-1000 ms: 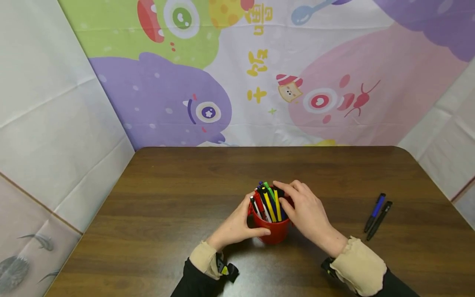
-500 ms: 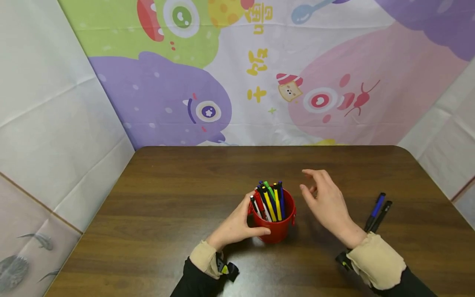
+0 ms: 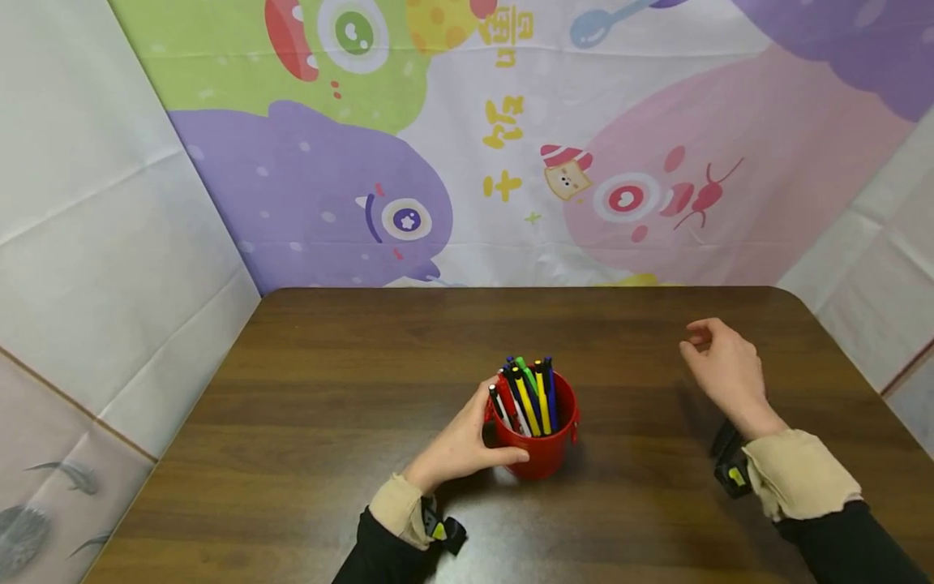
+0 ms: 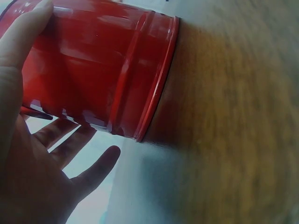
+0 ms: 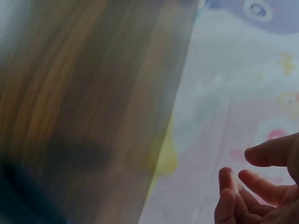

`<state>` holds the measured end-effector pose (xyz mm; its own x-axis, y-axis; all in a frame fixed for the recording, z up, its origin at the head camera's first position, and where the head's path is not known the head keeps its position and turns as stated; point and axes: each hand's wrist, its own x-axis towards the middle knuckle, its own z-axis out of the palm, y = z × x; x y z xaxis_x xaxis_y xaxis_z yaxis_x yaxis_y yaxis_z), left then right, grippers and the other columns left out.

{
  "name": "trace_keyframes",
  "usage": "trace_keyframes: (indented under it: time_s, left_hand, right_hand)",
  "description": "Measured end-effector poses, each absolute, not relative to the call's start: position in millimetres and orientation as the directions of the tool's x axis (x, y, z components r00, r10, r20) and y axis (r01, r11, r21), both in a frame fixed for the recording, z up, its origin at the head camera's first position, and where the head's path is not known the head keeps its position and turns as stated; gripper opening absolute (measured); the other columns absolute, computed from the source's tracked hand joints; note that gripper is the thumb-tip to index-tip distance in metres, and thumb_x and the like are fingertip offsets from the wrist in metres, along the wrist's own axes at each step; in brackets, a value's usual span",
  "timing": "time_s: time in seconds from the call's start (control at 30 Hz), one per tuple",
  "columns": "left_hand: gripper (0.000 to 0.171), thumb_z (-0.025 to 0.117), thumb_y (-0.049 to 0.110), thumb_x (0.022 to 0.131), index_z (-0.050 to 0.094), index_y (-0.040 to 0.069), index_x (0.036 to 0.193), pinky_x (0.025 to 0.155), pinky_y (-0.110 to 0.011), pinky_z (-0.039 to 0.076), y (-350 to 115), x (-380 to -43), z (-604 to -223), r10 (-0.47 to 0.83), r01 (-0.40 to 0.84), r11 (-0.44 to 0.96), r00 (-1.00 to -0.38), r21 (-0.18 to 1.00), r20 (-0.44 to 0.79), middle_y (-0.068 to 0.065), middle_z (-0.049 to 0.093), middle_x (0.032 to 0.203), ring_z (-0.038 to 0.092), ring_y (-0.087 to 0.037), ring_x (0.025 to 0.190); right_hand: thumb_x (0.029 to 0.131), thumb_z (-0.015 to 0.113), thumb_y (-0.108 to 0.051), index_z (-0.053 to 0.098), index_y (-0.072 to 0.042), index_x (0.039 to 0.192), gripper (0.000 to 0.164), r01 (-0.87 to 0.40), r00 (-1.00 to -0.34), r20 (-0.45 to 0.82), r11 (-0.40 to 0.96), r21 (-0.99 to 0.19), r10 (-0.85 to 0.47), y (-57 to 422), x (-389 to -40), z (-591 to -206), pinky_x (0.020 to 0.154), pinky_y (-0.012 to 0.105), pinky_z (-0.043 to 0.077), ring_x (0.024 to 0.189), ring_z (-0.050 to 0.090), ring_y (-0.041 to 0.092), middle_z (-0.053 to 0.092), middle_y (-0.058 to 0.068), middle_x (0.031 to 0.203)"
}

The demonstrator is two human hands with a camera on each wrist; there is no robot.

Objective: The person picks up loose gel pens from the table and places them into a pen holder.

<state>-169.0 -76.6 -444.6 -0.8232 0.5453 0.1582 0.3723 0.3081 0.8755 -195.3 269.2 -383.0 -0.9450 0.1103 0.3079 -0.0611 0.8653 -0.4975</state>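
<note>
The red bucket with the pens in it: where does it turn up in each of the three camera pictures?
Head: the red bucket stands on the wooden table, centre front, gripped by the left hand.
Left wrist: its wall fills the upper left, thumb along it.
Right wrist: not in it; only the right hand, holding nothing.
Shared landmark: the wooden table.

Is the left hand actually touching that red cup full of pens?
Touching. In the head view the left hand wraps the red cup; the left wrist view shows the thumb lying against its wall.
</note>
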Motion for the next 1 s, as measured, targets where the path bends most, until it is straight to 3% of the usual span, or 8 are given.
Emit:
trace_keyframes:
  time_s: [0.33,0.63,0.8,1.0]
  left_hand:
    - [0.092,0.073,0.042,0.071,0.018,0.027,0.143,0.100,-0.037,0.036,-80,-172,-450,0.543,0.378,0.311,-0.824,0.872,0.164,0.003,0.036,0.136,0.040,-0.010,0.119]
    - [0.092,0.073,0.042,0.071,0.018,0.026,0.143,0.100,-0.036,0.037,-79,-172,-452,0.546,0.383,0.310,-0.821,0.870,0.167,0.003,0.037,0.135,0.040,-0.010,0.119]
    - [0.092,0.073,0.042,0.072,0.017,0.026,0.143,0.100,-0.036,0.037,-79,-172,-452,0.548,0.387,0.312,-0.820,0.868,0.168,0.002,0.035,0.137,0.039,-0.010,0.120]
    - [0.091,0.072,0.042,0.072,0.017,0.027,0.143,0.100,-0.036,0.036,-80,-171,-451,0.555,0.387,0.312,-0.815,0.868,0.164,0.003,0.036,0.136,0.039,-0.010,0.120]
  right_hand:
    - [0.089,0.052,-0.025,0.042,0.014,0.116,0.049,0.159,-0.973,0.092,0.907,-0.390,0.210,318,-207,-399,0.068,0.058,0.042,0.086,0.045,0.053,0.044,0.039,0.103]
    - [0.085,0.054,-0.024,0.039,0.022,0.104,0.052,0.235,-0.965,0.020,0.901,-0.366,0.260,340,-208,-408,0.070,0.060,0.043,0.085,0.045,0.058,0.045,0.046,0.096]
    - [0.084,0.056,-0.027,0.043,0.021,0.094,0.051,0.263,-0.965,-0.072,0.907,-0.329,0.253,342,-207,-415,0.064,0.057,0.045,0.080,0.048,0.057,0.048,0.045,0.089]
    - [0.083,0.060,-0.031,0.053,0.017,0.084,0.049,0.274,-0.961,-0.131,0.906,-0.322,0.244,345,-205,-427,0.055,0.049,0.047,0.067,0.052,0.047,0.054,0.036,0.079]
